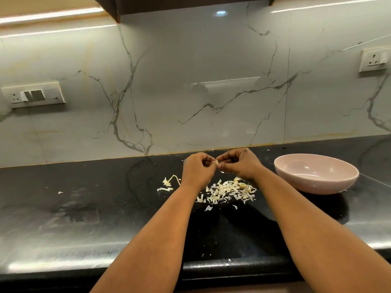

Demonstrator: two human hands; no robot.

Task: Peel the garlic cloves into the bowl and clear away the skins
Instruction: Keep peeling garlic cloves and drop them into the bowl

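Note:
Both hands are raised over the black counter point(84, 208) and meet at a small garlic clove point(216, 162). My left hand point(197, 171) and my right hand point(239, 163) each pinch it with curled fingertips. Below the hands lies a heap of pale garlic skins point(228, 191), with a clove or two point(243, 184) on its right side. A pink bowl point(316, 173) stands to the right of the heap; what it holds cannot be seen from here. A garlic stem with its root end point(169, 181) lies left of my left wrist.
Loose skin flakes point(60, 192) are scattered on the counter, some near the front edge point(229, 260). A marble backsplash rises behind, with a switch plate point(33, 95) at left and a socket point(373, 60) at right.

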